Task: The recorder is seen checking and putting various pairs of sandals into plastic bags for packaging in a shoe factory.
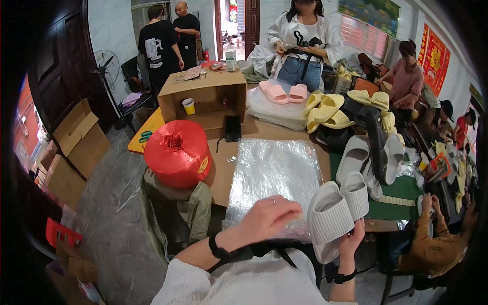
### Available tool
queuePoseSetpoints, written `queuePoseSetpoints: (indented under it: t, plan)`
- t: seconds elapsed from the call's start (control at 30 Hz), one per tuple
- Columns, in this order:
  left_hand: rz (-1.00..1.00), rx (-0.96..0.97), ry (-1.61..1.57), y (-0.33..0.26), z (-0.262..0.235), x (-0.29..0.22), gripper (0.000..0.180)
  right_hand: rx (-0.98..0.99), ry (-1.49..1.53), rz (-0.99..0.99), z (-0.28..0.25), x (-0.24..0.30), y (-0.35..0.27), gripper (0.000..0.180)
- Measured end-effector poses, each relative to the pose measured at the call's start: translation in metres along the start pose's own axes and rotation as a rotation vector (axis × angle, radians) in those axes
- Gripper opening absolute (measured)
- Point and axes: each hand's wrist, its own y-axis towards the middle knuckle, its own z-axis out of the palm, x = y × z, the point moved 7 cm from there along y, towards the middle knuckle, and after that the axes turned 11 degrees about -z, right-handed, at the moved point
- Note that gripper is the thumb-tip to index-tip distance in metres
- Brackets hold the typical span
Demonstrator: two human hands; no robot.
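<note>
A pair of light grey ribbed slide sandals is upright in my right hand, whose fingers close on them from below and the right. To their left, my left hand hovers over a stack of clear plastic bags. Its fingers are bent together and I see nothing in them. More grey slides lie just beyond the held pair, by a green mat. Black slides rest among them.
A big red roll of plastic twine stands left, near green-handled scissors. Behind are an open cardboard box with a yellow-white cup, a phone, pink slides and yellow slides. Several people stand or work around.
</note>
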Motion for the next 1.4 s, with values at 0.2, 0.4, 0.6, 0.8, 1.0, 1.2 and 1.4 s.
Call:
queuePoseSetpoints:
  t: [0.2,0.4,0.6,0.8,1.0,1.2,1.4]
  plan:
    - [-0.014,0.075,0.655,-0.009,0.048,0.16,0.062,-0.11,0.037,0.049,-0.007,-0.016,-0.014,0.038]
    - [-0.245,0.071,0.665,0.005,0.061,0.188,0.108,-0.241,0.177,0.117,-0.022,-0.05,-0.027,0.038]
    - [-0.219,0.038,0.648,0.026,0.075,0.176,0.108,-0.373,0.427,0.273,-0.037,-0.083,-0.045,0.05]
    - [-0.173,0.182,0.678,0.007,0.091,0.165,0.087,-0.396,0.4,0.237,-0.043,-0.084,-0.057,0.057]
    - [-0.194,0.046,0.65,0.007,0.097,0.169,0.052,-0.334,0.223,0.144,-0.038,-0.067,-0.047,0.063]
    - [-0.472,0.061,0.189,0.036,0.079,0.164,0.04,-0.211,0.146,0.077,-0.043,-0.032,-0.023,0.057]
    - [-0.216,0.13,0.287,0.035,0.095,0.175,0.041,-0.059,-0.132,-0.085,-0.046,-0.022,-0.018,0.056]
